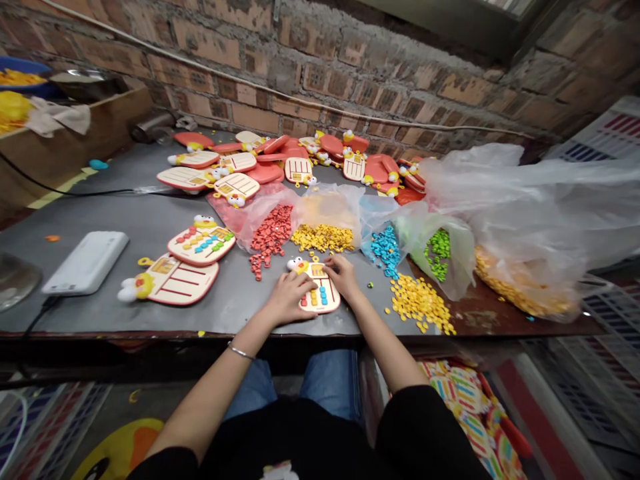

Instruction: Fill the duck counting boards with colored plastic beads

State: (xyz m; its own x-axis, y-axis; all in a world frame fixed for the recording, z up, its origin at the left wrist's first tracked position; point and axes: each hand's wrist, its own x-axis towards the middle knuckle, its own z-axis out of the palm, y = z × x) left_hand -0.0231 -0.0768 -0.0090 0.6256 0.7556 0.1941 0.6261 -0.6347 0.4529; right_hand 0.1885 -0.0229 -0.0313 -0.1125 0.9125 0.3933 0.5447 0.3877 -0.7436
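Plainly, a brick wall (240, 73) is the biggest thing here, and the grey-covered tabletop (115, 207) runs along its foot. On the right slumps a large clear bag (530, 213) with yellow pieces low inside. Many duck-headed boards (297, 168) lie jumbled toward the wall; two more boards (185, 283) overlap at left, near a white box (86, 263).

The left hand (290, 298) lies over the left edge of the small board (327, 305), fingers bent onto its face; I cannot tell how firm that grip is. The right hand (343, 275) has its fingertips drawn together at the board's upper right, and whether its grip has a piece is hidden. This board sits near the front edge, between both hands, carrying red, yellow and blue pieces.

Beyond it spill red beads (273, 233), yellow beads (323, 238), blue beads (384, 250) and green beads (439, 253); one green bead (371, 285) lies alone.
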